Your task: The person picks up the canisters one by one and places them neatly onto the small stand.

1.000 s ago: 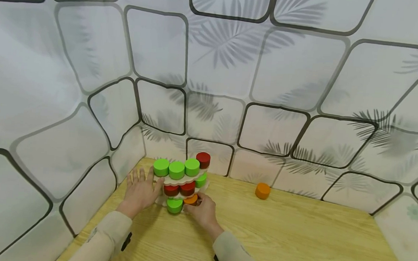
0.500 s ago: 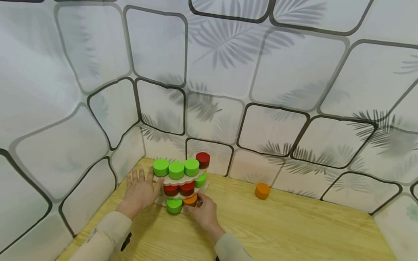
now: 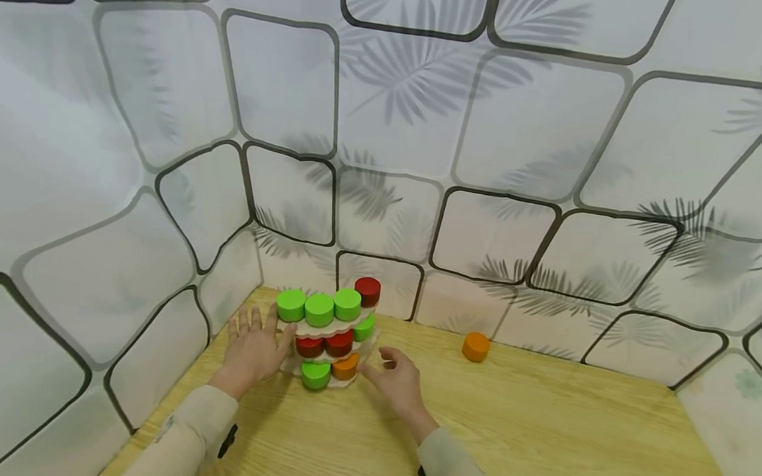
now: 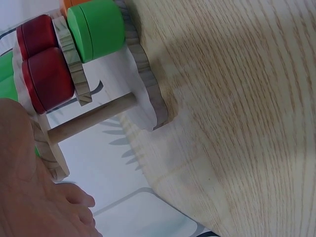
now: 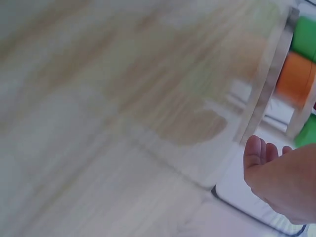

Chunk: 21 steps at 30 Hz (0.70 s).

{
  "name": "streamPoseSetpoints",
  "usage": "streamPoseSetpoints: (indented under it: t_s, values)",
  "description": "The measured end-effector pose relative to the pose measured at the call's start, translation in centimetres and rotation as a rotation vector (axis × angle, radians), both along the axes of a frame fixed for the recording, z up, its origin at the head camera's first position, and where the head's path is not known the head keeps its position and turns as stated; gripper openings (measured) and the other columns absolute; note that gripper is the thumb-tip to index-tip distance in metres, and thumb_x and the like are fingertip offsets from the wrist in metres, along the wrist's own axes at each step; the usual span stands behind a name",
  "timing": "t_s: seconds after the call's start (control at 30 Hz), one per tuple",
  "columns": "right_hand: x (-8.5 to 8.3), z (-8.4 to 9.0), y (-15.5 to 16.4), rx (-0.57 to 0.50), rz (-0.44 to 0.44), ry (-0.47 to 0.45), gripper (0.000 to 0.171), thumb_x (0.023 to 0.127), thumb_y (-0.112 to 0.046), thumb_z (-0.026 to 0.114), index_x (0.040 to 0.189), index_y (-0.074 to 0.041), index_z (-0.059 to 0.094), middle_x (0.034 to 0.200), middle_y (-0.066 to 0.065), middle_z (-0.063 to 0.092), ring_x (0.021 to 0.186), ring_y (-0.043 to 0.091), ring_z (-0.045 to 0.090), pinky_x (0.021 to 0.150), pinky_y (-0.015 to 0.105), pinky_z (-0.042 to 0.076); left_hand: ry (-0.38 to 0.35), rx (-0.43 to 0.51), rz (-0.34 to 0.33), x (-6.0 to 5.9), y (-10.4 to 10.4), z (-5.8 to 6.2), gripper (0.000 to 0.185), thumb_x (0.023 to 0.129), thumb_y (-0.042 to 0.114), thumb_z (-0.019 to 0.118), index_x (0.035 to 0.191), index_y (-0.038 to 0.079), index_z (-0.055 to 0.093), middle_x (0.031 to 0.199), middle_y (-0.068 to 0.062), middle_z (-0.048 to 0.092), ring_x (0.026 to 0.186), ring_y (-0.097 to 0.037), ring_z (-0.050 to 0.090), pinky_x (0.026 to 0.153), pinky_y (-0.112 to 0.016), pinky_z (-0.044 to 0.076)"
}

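A tiered wooden stand [image 3: 344, 384] with wavy-edged shelves stands near the wall corner, its shelves joined by a wooden dowel [image 4: 94, 118]. Three green discs [image 3: 319, 310] and a dark red disc [image 3: 367, 291] sit on top. Two dark red discs [image 3: 338, 343] and a green disc [image 3: 364, 328] are on the middle shelf. At the bottom lie a green disc [image 3: 315, 375] and an orange disc [image 3: 345, 367]. My left hand [image 3: 255, 351] rests against the stand's left side, fingers spread. Just right of the stand, my right hand [image 3: 399, 387] holds nothing, its fingers loosely bent.
A loose orange disc [image 3: 476, 346] lies on the wood-grain table [image 3: 540, 426] to the right, close to the back wall. Patterned white walls [image 3: 396, 217] rise behind and at both sides of the table.
My right hand has let go of the orange disc on the bottom shelf and drawn back to the right. The left hand stays at the stand's side.
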State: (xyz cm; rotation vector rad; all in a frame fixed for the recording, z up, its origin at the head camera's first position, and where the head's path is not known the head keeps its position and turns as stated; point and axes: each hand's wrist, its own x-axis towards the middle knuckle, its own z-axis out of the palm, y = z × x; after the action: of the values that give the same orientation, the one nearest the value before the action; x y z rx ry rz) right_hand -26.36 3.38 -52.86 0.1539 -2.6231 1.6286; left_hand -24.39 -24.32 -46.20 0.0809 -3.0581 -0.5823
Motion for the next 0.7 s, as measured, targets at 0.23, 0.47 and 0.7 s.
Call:
streamPoseSetpoints:
  t_s: [0.23, 0.47, 0.7]
  values:
    - [-0.8, 0.8, 4.2, 0.011, -0.114, 0.015, 0.055, 0.094, -0.029, 0.080, 0.135, 0.005, 0.065, 0.132, 0.024, 0.068, 0.116, 0.036, 0.065, 0.093, 0.048, 0.059, -0.021, -0.004, -0.009, 0.0, 0.0, 0.1, 0.082, 0.113, 0.058, 0.019, 0.168, -0.002, 0.014, 0.165, -0.045, 0.007, 0.155, -0.064, -0.004, 0.125, -0.076, -0.004]
    - [-1.8, 1.3, 8.4, 0.023, -0.216, 0.017, 0.055, 0.097, -0.027, 0.078, 0.139, 0.004, 0.062, 0.139, 0.026, 0.065, 0.120, 0.039, 0.061, 0.100, 0.053, 0.056, -0.021, -0.003, -0.008, -0.1, -0.1, 0.0, 0.082, 0.113, 0.058, 0.019, 0.167, -0.003, 0.013, 0.165, -0.046, 0.010, 0.155, -0.064, -0.004, 0.125, -0.076, -0.004]
    - [-2.0, 1.5, 11.1, 0.024, -0.267, -0.027, 0.061, 0.099, -0.027, 0.075, 0.146, 0.006, 0.056, 0.145, 0.029, 0.060, 0.132, 0.045, 0.057, 0.108, 0.057, 0.052, -0.027, 0.005, -0.009, -0.1, -0.1, 0.0, 0.081, 0.113, 0.056, 0.020, 0.167, -0.003, 0.012, 0.165, -0.045, 0.006, 0.155, -0.063, -0.005, 0.125, -0.075, -0.005]
